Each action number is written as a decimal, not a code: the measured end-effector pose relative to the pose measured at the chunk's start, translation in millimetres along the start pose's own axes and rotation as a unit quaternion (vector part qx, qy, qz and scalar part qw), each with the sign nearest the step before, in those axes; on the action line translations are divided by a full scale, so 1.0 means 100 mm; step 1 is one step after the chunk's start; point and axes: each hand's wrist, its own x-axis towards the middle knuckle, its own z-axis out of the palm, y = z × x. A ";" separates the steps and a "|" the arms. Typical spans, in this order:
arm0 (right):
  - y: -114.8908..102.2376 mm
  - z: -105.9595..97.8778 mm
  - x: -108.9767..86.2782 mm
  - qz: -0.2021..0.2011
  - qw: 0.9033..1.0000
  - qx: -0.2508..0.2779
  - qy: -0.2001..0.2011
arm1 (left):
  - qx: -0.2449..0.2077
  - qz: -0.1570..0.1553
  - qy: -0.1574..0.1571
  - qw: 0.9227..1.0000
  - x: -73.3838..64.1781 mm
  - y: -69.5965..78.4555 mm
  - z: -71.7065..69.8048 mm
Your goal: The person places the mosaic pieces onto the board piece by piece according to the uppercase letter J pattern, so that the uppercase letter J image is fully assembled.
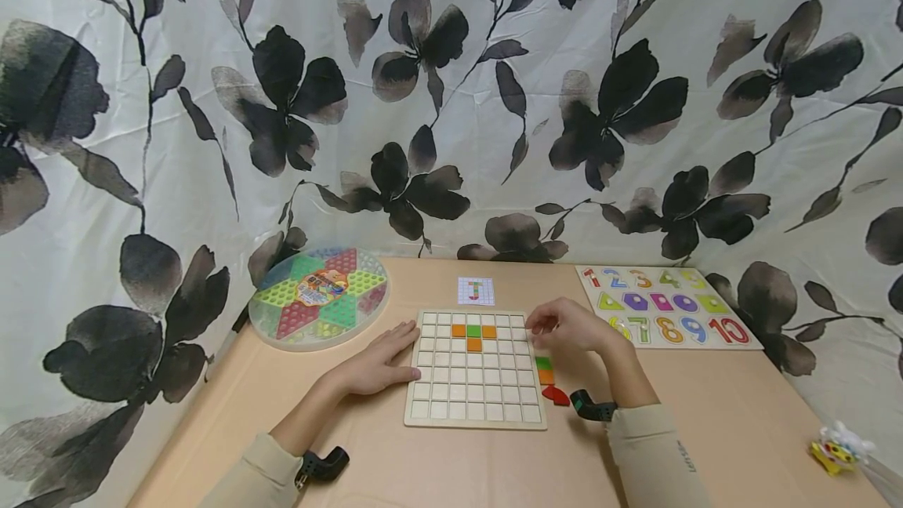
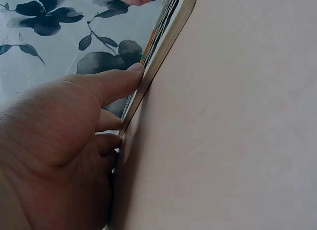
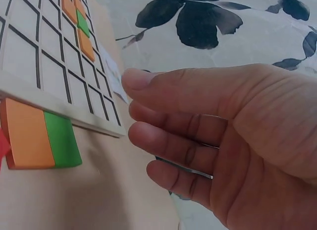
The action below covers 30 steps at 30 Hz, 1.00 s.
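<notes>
A pale wooden grid board point(image 1: 447, 392) lies on the table, with orange and green square tiles point(image 1: 474, 345) set in its upper cells. My left hand point(image 1: 372, 361) rests at the board's left edge, its thumb and fingertips touching the side, as the left wrist view confirms. Above the upper right edge hovers my right hand point(image 1: 570, 325), fingers loosely bent with nothing between them point(image 3: 198, 136). Beside the board on the right lie a green tile point(image 3: 63, 140), an orange tile point(image 3: 28, 136) and red pieces point(image 1: 556, 395). A small card point(image 1: 476, 291) with a coloured grid pattern lies behind the board.
At the back left is a round, colourful star-patterned game board point(image 1: 320, 300). A white number-and-shape board point(image 1: 666, 308) sits at the back right. Toward the right table edge stands a small yellow and white toy point(image 1: 839, 448). Floral cloth hangs behind the table.
</notes>
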 end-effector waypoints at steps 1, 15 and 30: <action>0.02 0.00 0.00 0.002 1.000 0.002 -0.003 | 0.000 0.000 0.000 1.000 0.00 0.00 0.00; 0.12 -0.01 -0.03 0.054 0.995 0.036 -0.078 | 0.001 0.001 0.002 1.000 0.01 -0.01 0.01; 0.16 0.04 0.00 0.075 0.991 0.042 -0.105 | 0.004 0.001 0.002 1.000 0.01 -0.03 0.01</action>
